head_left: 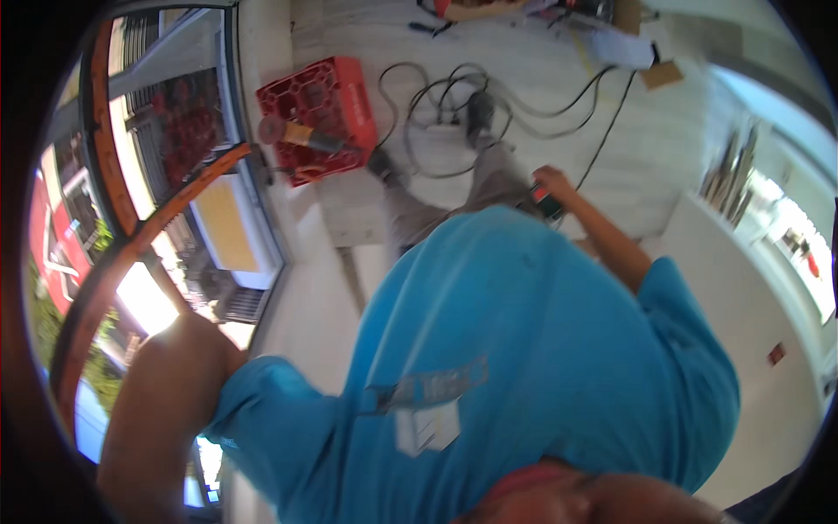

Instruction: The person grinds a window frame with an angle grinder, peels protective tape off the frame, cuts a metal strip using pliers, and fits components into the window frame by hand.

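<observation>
My right hand point(553, 182) hangs low beside my right leg. Its fingers are wrapped round a dark green and red handheld tool point(547, 203), mostly hidden by the hand and my blue shirt, so its exact kind does not show. A black cable point(608, 131) runs down across the floor toward that hand. My left arm point(166, 393) is bent and raised beside the window at the left; the hand itself is out of the picture. Nearest to that arm is the window's orange and dark frame point(131, 237).
A red plastic crate point(353, 100) stands by my feet, with a yellow and grey power tool point(305, 137) lying on it. Coiled cables point(410, 118) surround my shoe point(480, 112). Tools and cardboard point(661, 75) lie farther off. A pale low wall point(724, 288) runs along the right.
</observation>
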### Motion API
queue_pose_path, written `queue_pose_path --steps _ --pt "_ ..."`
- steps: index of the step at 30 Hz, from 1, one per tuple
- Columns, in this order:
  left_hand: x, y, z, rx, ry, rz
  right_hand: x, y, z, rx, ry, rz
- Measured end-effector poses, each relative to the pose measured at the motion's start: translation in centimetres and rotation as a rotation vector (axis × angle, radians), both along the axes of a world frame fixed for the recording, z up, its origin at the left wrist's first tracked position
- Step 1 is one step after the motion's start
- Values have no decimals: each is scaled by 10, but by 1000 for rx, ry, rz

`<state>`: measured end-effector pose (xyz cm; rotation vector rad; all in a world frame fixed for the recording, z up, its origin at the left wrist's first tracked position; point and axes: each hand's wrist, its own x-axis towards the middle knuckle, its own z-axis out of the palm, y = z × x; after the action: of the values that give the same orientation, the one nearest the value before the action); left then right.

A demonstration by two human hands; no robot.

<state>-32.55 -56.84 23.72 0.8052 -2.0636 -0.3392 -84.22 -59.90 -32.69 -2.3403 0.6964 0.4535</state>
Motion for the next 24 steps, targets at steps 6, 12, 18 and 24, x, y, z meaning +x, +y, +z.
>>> queue_pose_path --steps 6,12,18,24 --pt "22 13 -21 -88 87 -191 47 104 48 624 331 -820" --pt "13 -28 -31 -146 226 -353 74 121 123 1035 422 -1498" --pt "-52 -140 -167 531 558 -45 19 104 153 831 205 -1586" --pt "-301 -154 -389 1533 -12 -119 -70 2 213 846 -271 -1641"
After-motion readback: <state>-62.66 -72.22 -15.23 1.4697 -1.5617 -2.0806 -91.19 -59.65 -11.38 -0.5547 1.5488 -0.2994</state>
